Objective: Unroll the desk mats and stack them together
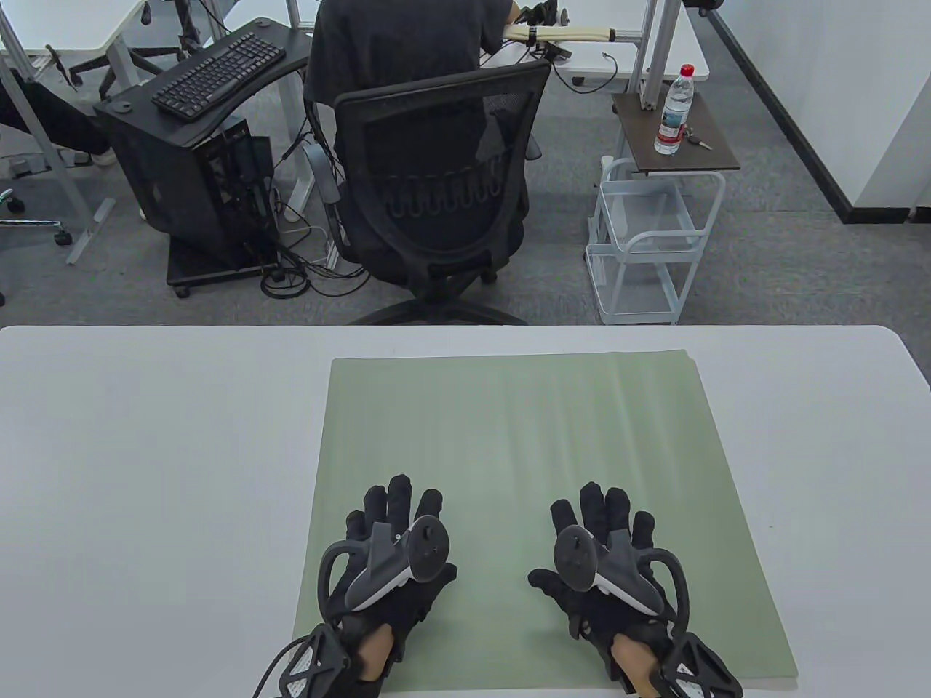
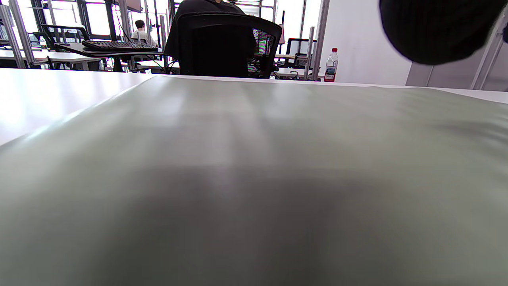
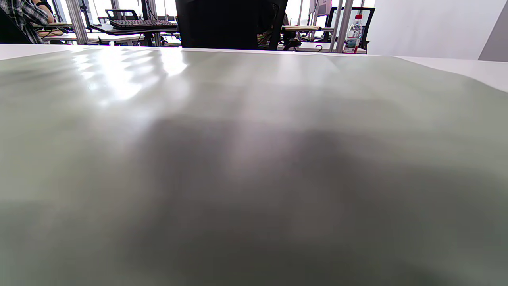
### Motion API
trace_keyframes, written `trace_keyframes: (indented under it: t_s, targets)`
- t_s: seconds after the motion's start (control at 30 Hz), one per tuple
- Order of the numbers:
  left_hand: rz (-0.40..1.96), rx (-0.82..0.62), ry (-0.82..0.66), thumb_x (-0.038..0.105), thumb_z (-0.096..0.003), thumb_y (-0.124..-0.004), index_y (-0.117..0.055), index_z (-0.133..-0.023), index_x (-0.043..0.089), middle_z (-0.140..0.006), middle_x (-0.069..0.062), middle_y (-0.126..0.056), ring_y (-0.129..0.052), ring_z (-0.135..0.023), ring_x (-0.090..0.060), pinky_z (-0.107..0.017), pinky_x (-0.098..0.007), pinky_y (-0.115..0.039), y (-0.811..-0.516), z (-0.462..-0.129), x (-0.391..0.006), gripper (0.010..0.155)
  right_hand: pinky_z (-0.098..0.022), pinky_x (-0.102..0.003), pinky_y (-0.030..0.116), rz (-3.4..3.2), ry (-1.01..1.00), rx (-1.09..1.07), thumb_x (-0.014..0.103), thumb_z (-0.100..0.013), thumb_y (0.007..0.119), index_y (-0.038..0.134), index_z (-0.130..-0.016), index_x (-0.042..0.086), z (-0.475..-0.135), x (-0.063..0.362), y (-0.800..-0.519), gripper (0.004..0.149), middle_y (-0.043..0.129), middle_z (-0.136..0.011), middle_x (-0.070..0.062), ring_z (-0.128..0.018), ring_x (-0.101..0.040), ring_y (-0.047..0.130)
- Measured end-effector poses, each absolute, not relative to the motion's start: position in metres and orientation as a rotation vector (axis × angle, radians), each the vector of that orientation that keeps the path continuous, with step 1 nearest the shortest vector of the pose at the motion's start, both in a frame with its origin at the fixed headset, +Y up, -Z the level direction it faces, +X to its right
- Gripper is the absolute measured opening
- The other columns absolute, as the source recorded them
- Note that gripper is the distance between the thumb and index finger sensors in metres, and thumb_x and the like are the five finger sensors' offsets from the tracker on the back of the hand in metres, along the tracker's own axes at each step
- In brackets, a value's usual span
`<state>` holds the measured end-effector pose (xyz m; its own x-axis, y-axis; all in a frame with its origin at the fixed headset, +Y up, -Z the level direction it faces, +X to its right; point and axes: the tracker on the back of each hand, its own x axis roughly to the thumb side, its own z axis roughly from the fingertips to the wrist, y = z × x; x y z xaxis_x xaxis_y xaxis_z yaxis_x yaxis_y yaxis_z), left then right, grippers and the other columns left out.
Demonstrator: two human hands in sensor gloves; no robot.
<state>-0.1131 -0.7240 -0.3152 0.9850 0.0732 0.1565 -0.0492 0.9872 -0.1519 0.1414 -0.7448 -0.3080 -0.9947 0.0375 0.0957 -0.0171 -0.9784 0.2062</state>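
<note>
Flat on the mat (image 1: 524, 451) at 6 o'clock: left hand (image 1: 389, 560) and right hand (image 1: 607, 563), fingers spread, pressing, gripping nothing. Unrolled across the table (image 1: 145, 436), long axis 6 to 12, ripples toward 12. Equally near both hands.

Bright, even daylight fills the sharp table view, with straight lines bowing slightly at its edges. In both wrist views the pale green unrolled desk mat (image 3: 254, 159) is blurred up close, with white window glare, probably overexposed, on its far left.
</note>
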Motion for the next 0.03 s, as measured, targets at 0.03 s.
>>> trace_keyframes:
  t_s: [0.03]
  targets:
    - [0.062,-0.149,-0.163,0.061,-0.0332,-0.076,-0.026,-0.102,0.032,-0.114,-0.015,-0.011,-0.027,-0.104,-0.052,-0.071,-0.070,-0.034,-0.7242,-0.3152,-0.1128,0.090,-0.067,-0.070,0.008,3.094,0.327,0.153,0.073,-0.038,0.049,0.010,-0.108,0.032,-0.3081,0.1416,-0.7449,0.090,-0.012,-0.109,-0.009,-0.099,-0.047,-0.008]
